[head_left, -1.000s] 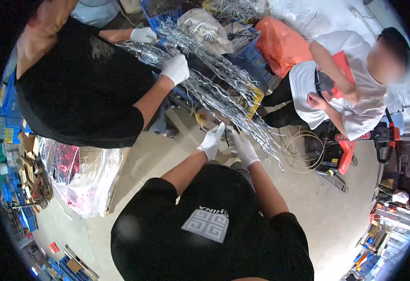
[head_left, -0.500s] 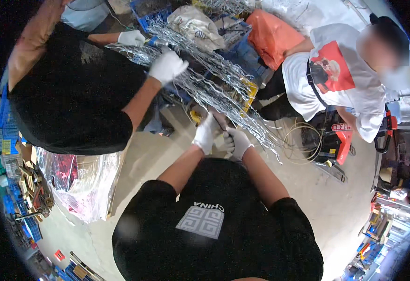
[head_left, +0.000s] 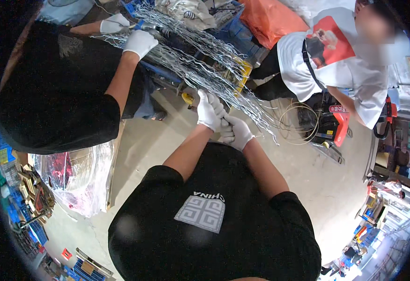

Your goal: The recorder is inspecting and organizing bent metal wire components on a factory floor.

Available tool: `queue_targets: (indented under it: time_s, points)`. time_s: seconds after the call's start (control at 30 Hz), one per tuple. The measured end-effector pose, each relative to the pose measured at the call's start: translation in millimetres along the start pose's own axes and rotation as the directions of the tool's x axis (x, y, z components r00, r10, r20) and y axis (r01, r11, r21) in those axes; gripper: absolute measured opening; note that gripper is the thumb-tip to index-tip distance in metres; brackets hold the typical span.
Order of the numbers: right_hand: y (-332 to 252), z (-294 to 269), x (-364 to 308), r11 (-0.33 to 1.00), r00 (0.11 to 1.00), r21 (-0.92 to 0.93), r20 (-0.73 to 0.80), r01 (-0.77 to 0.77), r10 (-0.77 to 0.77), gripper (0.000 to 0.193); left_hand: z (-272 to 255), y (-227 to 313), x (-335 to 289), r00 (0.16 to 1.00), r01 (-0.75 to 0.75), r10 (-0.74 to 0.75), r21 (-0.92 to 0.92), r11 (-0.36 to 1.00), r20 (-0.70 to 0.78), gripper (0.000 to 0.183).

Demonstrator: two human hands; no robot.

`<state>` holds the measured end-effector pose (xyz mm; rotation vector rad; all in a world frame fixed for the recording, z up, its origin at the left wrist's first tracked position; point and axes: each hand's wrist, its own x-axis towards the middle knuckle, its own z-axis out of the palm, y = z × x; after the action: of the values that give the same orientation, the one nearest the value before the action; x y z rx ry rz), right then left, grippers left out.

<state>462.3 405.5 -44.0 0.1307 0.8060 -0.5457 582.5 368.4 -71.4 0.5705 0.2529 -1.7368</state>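
Both gloved hands now sit higher on the wire bundle (head_left: 205, 65) than a second ago — left hand (head_left: 210, 110) closed around its strands, right hand (head_left: 235, 132) fisted just below, touching. Judgement: keep grips close together, strands gathered — loose ends spring.

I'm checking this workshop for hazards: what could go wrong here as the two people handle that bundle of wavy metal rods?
1. The rods' free ends fan out loosely near the left hand and right hand; a tip could likely jab a forearm, bare above the white gloves.
2. A co-worker's hand grips the far end, so an uncoordinated pull might whip the rods.
3. A coiled cable lies on the floor nearby, a possible trip or snag.
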Motion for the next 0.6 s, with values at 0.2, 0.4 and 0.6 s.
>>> queue_targets:
  time_s: [0.2, 0.4, 0.6]
  points:
    - [5, 0, -3, 0.998, 0.998, -0.053, -0.057, 0.021, -0.024, 0.031, 9, -2, -7, 0.998, -0.005, 0.008, 0.052, 0.999, -0.068, 0.052]
    - [14, 1, -8, 0.996, 0.995, -0.081, -0.097, 0.032, -0.04, 0.034, 4, -2, -6, 0.994, -0.007, 0.017, 0.097, 0.995, -0.105, 0.052]
    - [19, -1, 2, 0.968, 0.98, -0.233, -0.152, 0.094, -0.131, 0.037, -1, 2, -1, 0.991, -0.029, 0.049, 0.158, 0.987, -0.127, 0.052]
